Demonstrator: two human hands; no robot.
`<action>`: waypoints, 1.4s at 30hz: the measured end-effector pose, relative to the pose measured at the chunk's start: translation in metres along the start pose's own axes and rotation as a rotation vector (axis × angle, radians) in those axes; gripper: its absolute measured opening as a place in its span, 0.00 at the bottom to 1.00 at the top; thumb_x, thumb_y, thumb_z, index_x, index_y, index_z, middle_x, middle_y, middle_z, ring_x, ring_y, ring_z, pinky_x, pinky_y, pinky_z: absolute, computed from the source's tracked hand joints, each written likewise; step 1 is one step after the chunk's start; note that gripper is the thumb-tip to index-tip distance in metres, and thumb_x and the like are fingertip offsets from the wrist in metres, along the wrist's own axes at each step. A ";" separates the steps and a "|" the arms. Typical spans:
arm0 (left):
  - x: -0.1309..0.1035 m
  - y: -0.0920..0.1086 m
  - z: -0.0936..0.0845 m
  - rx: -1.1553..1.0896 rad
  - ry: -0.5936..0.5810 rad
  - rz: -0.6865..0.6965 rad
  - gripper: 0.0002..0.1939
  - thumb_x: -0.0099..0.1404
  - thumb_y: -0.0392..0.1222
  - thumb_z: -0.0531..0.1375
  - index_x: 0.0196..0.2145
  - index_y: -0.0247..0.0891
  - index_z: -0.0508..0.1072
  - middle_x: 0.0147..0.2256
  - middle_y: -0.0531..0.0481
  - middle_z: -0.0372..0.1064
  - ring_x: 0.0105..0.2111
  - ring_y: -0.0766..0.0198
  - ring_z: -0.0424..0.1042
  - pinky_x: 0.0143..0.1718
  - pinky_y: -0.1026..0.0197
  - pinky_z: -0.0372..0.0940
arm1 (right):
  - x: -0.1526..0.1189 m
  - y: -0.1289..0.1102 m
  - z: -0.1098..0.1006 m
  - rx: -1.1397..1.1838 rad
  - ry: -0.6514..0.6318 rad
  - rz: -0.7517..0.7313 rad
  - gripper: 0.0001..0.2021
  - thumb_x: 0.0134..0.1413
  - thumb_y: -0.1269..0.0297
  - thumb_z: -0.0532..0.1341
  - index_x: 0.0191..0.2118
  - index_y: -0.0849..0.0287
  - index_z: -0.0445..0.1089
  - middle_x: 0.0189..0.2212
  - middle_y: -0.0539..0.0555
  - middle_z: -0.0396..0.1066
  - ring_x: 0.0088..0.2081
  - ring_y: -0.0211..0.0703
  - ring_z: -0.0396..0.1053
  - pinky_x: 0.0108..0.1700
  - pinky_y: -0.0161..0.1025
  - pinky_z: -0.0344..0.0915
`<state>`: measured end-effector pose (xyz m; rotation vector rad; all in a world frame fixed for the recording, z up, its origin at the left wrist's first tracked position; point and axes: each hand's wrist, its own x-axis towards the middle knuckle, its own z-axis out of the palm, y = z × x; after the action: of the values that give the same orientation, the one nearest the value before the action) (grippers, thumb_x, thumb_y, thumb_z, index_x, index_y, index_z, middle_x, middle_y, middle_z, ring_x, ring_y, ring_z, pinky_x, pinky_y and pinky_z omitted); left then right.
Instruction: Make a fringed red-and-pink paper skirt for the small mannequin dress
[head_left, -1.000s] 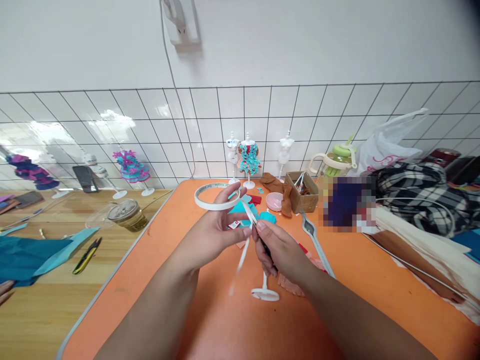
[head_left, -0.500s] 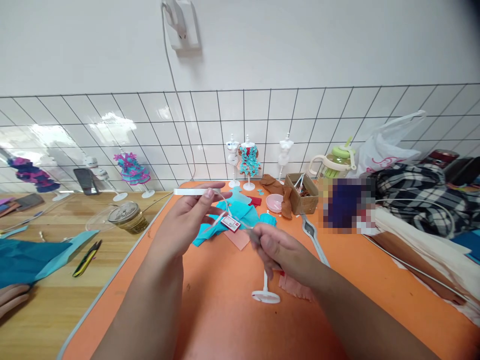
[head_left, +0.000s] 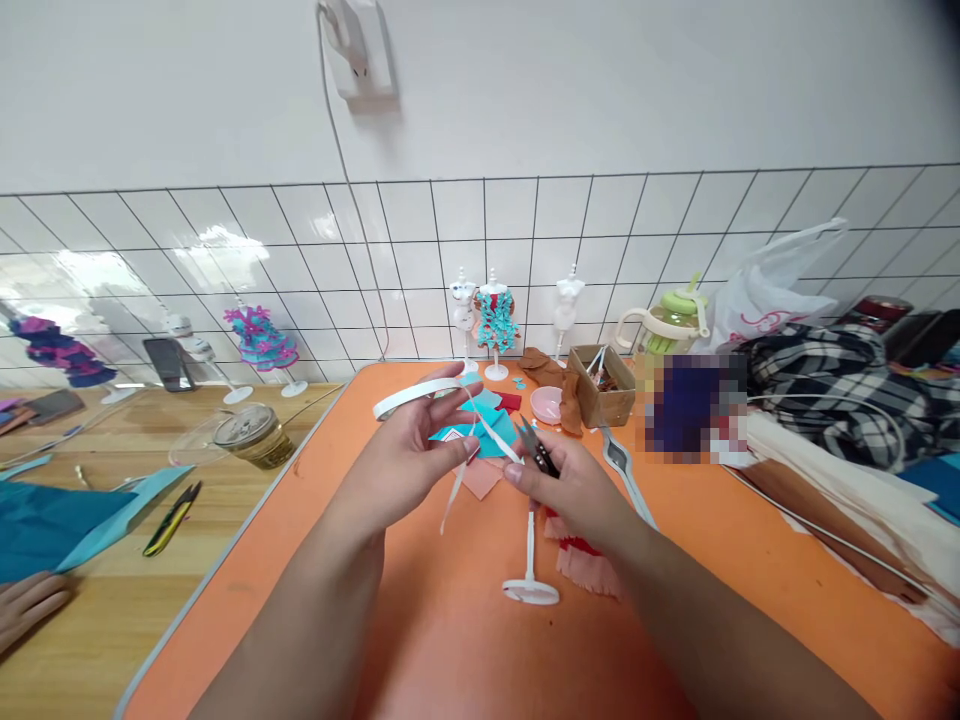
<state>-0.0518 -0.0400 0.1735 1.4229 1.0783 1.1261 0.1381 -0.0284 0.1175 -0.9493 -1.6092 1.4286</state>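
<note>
A roll of white tape (head_left: 415,394) hangs over the fingers of my left hand (head_left: 416,450), which is closed on it. A loose strip of the tape (head_left: 495,436) stretches across to my right hand (head_left: 559,480). Small dark scissors (head_left: 534,448) are held in my right hand, blades pointing up and left, and its fingertips pinch the strip. Below that hand stands a white doll stand (head_left: 530,590); its upper part is hidden. Pink ruffled fabric (head_left: 589,570) lies beside the stand. Turquoise fabric (head_left: 495,425) lies behind my hands.
Doll forms (head_left: 496,325) stand against the tiled wall. A pink bowl (head_left: 546,404), a cardboard box (head_left: 604,400) and a grey strap (head_left: 626,475) are at the back right. At left are a lidded jar (head_left: 255,435), yellow snips (head_left: 172,518) and another person's hand (head_left: 31,605).
The white strip now spans between my hands, and the tape roll has shifted right and tilted. The scissors in my right hand now point up. The other person's hand has moved slightly.
</note>
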 end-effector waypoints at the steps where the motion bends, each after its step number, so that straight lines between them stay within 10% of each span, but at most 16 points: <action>1: 0.000 0.000 -0.002 0.022 0.014 -0.008 0.38 0.57 0.37 0.65 0.63 0.47 0.56 0.62 0.38 0.58 0.50 0.52 0.69 0.41 0.56 0.68 | 0.000 -0.003 -0.005 -0.034 0.007 -0.012 0.11 0.55 0.54 0.61 0.35 0.57 0.66 0.24 0.46 0.57 0.26 0.35 0.57 0.26 0.32 0.58; 14: 0.000 0.001 -0.016 0.002 -0.147 -0.142 0.24 0.57 0.45 0.66 0.52 0.43 0.70 0.48 0.41 0.74 0.27 0.63 0.73 0.25 0.62 0.65 | -0.006 -0.015 -0.040 -0.390 0.154 -0.154 0.13 0.58 0.51 0.59 0.33 0.56 0.66 0.24 0.48 0.61 0.24 0.38 0.62 0.26 0.37 0.57; 19: 0.005 0.000 -0.017 0.057 -0.075 -0.088 0.13 0.59 0.50 0.64 0.36 0.38 0.73 0.32 0.46 0.77 0.32 0.58 0.75 0.31 0.61 0.66 | -0.004 -0.013 -0.039 -0.361 0.098 -0.146 0.13 0.58 0.52 0.59 0.32 0.57 0.66 0.23 0.48 0.60 0.24 0.38 0.60 0.26 0.36 0.57; 26: 0.006 -0.001 -0.017 0.211 0.095 -0.018 0.14 0.57 0.51 0.65 0.35 0.40 0.72 0.33 0.48 0.76 0.31 0.58 0.75 0.26 0.63 0.64 | -0.006 -0.015 -0.039 -0.364 -0.011 -0.174 0.13 0.59 0.54 0.58 0.30 0.58 0.63 0.22 0.47 0.57 0.24 0.36 0.55 0.25 0.34 0.50; 33: 0.003 -0.001 -0.012 -0.232 -0.020 -0.008 0.12 0.58 0.43 0.66 0.38 0.40 0.69 0.36 0.46 0.78 0.43 0.53 0.76 0.46 0.51 0.67 | -0.011 -0.021 -0.029 -0.405 -0.159 -0.176 0.15 0.61 0.53 0.56 0.28 0.57 0.58 0.23 0.46 0.48 0.25 0.35 0.47 0.26 0.34 0.45; 42: 0.005 -0.005 -0.009 -0.221 -0.029 -0.036 0.16 0.54 0.38 0.69 0.39 0.39 0.69 0.34 0.48 0.77 0.37 0.56 0.77 0.39 0.56 0.69 | -0.018 -0.026 -0.023 -0.269 -0.283 -0.111 0.18 0.60 0.53 0.56 0.26 0.57 0.52 0.24 0.46 0.45 0.26 0.35 0.45 0.26 0.35 0.44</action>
<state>-0.0598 -0.0332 0.1700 1.2379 0.9255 1.1574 0.1658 -0.0371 0.1443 -0.8153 -2.0708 1.3374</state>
